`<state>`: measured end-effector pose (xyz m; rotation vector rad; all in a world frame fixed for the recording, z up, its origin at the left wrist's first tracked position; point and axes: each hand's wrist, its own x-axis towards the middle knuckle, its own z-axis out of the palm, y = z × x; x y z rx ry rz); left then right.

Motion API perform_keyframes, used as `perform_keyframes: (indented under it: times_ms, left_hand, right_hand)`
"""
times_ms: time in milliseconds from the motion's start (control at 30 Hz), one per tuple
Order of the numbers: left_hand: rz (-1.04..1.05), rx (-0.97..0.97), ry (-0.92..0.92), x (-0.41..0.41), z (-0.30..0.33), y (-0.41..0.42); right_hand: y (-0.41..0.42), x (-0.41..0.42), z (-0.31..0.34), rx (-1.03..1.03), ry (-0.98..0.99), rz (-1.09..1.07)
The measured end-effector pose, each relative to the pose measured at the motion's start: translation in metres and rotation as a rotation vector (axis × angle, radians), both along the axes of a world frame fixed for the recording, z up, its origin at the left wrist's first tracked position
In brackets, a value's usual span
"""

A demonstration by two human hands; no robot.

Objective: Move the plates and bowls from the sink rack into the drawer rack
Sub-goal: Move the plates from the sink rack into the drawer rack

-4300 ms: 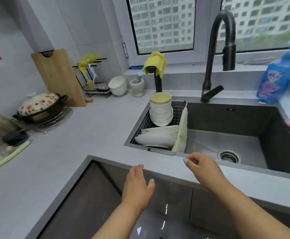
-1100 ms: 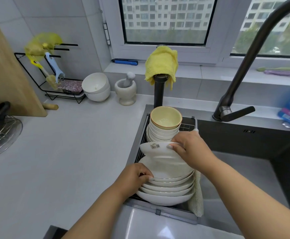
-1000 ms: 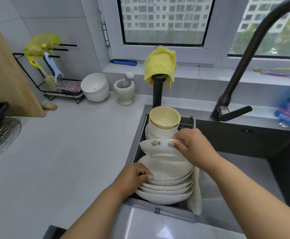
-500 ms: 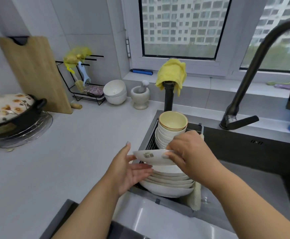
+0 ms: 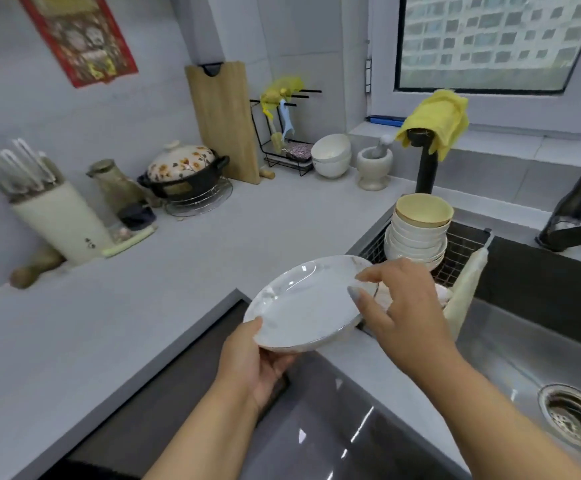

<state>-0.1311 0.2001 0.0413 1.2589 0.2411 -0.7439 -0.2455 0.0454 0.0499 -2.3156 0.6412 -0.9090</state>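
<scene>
I counted one plate (image 5: 304, 306) in the air, held face up and slightly tilted over the near edge of the counter (image 5: 143, 306), just left of the sink rack (image 5: 462, 249). My left hand (image 5: 254, 365) grasped its near-left rim, thumb on top and fingers curled beneath. My right hand (image 5: 400, 313) sat at the plate's right rim with fingers loose and spread; the forefinger looked to touch the rim, but I could not tell whether it truly pinched.

In the rack stood one stack of bowls (image 5: 417, 237); I made out about six, the top one yellowish inside. More plates lay behind my right hand, too hidden to count. One cloth (image 5: 465, 289) hung over the rack's right edge into the sink (image 5: 541, 306).

Two white bowls (image 5: 330, 155) sat nested on the far counter beside one mortar (image 5: 374, 164). Open counter stretched left of the plate; a dark glossy drawer front (image 5: 316, 427) lay near, below my arms.
</scene>
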Motion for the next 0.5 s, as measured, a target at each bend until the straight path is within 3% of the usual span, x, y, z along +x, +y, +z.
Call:
perform_keyframes:
  times_ms: [233, 500]
  left_hand:
    - [0.285, 0.078, -0.084, -0.024, 0.002, 0.105]
    - [0.630, 0.021, -0.074, -0.049, 0.011, 0.235]
  right_hand:
    - [0.078, 0.027, 0.001, 0.704, 0.034, 0.209]
    - [0.204, 0.068, 0.005, 1.116, 0.224, 0.642]
